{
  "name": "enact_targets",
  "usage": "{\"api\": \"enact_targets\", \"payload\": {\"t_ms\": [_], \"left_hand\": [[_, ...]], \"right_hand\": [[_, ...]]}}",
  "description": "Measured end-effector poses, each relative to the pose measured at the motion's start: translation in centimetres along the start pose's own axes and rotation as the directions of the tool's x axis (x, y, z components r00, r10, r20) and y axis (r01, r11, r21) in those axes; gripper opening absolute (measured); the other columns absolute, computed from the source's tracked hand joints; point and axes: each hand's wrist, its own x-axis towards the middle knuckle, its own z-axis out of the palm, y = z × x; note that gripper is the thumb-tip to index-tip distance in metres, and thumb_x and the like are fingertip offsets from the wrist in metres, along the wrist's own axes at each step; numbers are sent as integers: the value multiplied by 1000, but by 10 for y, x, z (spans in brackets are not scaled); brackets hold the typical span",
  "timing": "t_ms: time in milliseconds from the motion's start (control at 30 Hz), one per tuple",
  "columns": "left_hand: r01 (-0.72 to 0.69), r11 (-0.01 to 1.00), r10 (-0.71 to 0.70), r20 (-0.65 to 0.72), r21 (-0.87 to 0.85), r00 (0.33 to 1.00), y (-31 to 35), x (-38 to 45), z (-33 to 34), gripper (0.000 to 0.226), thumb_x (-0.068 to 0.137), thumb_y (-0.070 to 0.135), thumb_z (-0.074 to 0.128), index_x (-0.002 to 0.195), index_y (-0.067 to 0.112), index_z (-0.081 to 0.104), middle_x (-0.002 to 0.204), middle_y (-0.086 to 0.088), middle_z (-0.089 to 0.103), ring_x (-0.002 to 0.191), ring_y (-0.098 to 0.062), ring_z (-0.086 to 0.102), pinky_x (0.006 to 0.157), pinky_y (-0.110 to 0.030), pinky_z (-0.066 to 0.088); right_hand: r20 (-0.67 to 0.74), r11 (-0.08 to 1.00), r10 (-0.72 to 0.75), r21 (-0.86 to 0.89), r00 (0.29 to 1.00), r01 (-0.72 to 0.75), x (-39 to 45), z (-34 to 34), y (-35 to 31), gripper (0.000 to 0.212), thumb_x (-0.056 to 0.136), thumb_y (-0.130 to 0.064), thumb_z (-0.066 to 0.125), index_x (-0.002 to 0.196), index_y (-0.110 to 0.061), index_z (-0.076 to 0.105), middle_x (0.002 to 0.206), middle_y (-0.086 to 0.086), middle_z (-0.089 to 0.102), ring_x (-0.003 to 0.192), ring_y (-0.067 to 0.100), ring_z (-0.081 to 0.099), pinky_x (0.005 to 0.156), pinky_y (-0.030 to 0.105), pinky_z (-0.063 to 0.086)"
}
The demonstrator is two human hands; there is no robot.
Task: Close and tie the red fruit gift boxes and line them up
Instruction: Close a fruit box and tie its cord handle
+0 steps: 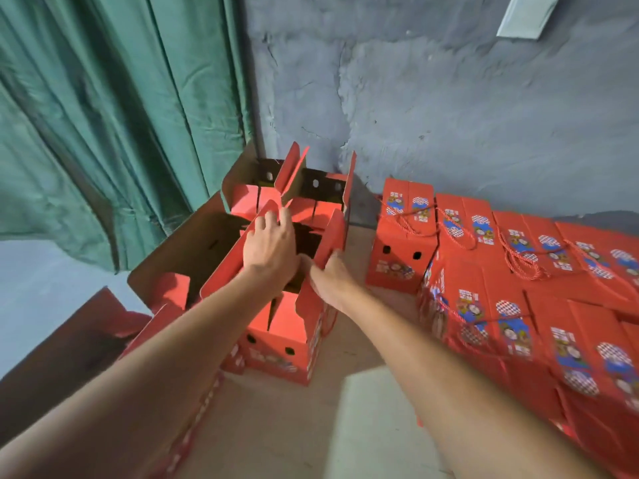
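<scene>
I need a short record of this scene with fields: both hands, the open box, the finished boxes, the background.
left hand: rests on the left top flap, fingers over its edge
right hand: grips the right top flap
open box: red, top flaps up
closed boxes: to the right, in rows, red cords on top
background: green curtain, grey wall

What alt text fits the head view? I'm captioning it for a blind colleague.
Seen from above, a person's left hand presses one top flap of an open red gift box while the right hand grips the opposite flap. More open boxes stand behind it; closed boxes tied with red cord lie in rows to the right, by a grey wall and green curtain.
</scene>
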Motion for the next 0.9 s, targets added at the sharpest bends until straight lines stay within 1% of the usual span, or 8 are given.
{"api": "enact_targets", "payload": {"t_ms": [67, 133, 233, 367, 433, 500, 633, 900], "left_hand": [[91, 996, -89, 83, -20, 993, -15, -10, 9, 61, 94, 17, 63, 144, 4, 30, 136, -21, 51, 125, -40, 54, 99, -45, 49], [119, 993, -117, 60, -26, 991, -22, -12, 18, 34, 98, 10, 55, 129, 3, 42, 124, -20, 61, 113, -39, 63, 88, -44, 53], [158, 987, -158, -7, -3, 987, -22, -6, 22, 15, 101, 6, 50, 115, 3, 52, 113, -18, 67, 105, -38, 67, 84, -42, 55], [153, 988, -153, -43, 7, 987, -22, -10, 26, 12, 101, 4, 49, 111, 4, 54, 109, -17, 68, 102, -36, 68, 82, -41, 55], [146, 988, -148, -50, -50, 988, -21, -14, 21, 13, 101, 3, 46, 111, 4, 55, 109, -18, 68, 101, -37, 67, 82, -42, 55], [146, 979, -154, -43, -144, 987, -22, -22, 11, 15, 101, 2, 45, 109, 4, 57, 108, -20, 67, 99, -40, 66, 81, -46, 54], [198, 956, -193, 43, -217, 980, -18, -57, -12, 30, 98, 2, 44, 124, 4, 60, 112, -22, 68, 105, -44, 65, 86, -49, 54], [208, 936, -148, 218, -283, 965, 11, -216, -48, 25, 90, 7, 54, 112, 2, 64, 108, -22, 67, 103, -45, 63, 84, -45, 53]], "right_hand": [[24, 997, 75, 25, 997, -76, -1, 13, 6, 76, 93, -55, 55, 153, -18, 26, 140, 13, 56, 108, 30, 56, 95, 35, 42], [-21, 993, 114, 44, 993, -113, 0, 19, 10, 70, 89, -52, 55, 147, -22, 31, 126, 10, 60, 94, 28, 51, 85, 33, 37], [-74, 993, 117, 12, 990, -116, 2, 21, 10, 66, 82, -50, 54, 141, -25, 40, 115, 7, 61, 96, 32, 58, 85, 35, 43], [-59, 992, 130, -1, 990, -130, -1, 11, 13, 47, 79, -45, 56, 121, -24, 56, 105, 7, 69, 90, 32, 65, 80, 33, 53], [-48, 980, 181, 92, 982, -176, -8, -6, 24, 23, 86, -39, 58, 98, -19, 57, 92, 6, 65, 79, 26, 65, 65, 25, 55], [-3, 932, 277, 245, 961, -268, -26, -20, 36, 12, 91, -28, 57, 91, -19, 50, 88, 7, 58, 79, 23, 59, 64, 30, 52], [-25, 952, 250, 191, 968, -241, -84, -30, 45, 10, 93, -28, 53, 89, -21, 47, 93, 8, 58, 88, 27, 61, 79, 42, 55], [-139, 982, 182, -19, 973, -186, -266, -73, 81, 21, 94, -19, 46, 74, -19, 41, 70, 0, 45, 61, 16, 44, 55, 30, 27]]}}
